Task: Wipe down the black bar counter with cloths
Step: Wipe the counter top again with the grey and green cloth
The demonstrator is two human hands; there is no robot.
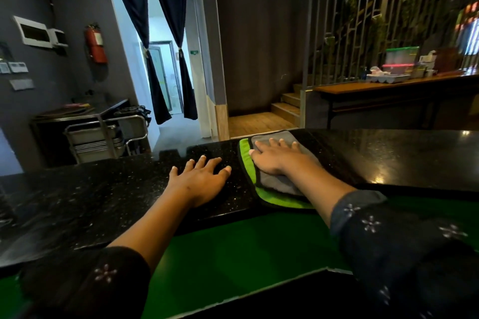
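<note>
Counter: The black bar counter (103, 196) runs from left to right in front of you. It is dark and speckled, and it shines on the far right.

Cloths: Two cloths lie stacked on the counter, just right of the middle. The grey cloth (278, 178) sits on top of the green cloth (274, 199). The green one peeks out along the left side and the near side, and its near corner reaches the counter's near edge.

Right hand: Your right hand (274, 156) lies flat on the grey cloth, palm down. The fingers are spread a little and point to the far side. They press on the cloth and do not pinch it.

Left hand: Your left hand (201, 176) rests flat on the bare counter, just left of the cloths. Its fingers are spread wide. It holds nothing.

Step now: It looks like you are wiping, with the right hand pushing the cloths and the left hand holding you steady. How much of the counter is done, you cannot tell from here.

Next move: Keep your palm down flat and slide the cloths along the top, likely over a part not yet wiped. Push evenly so the grey cloth does not slip off the green one. Mind the near edge, where the cloths could slide off.
</note>
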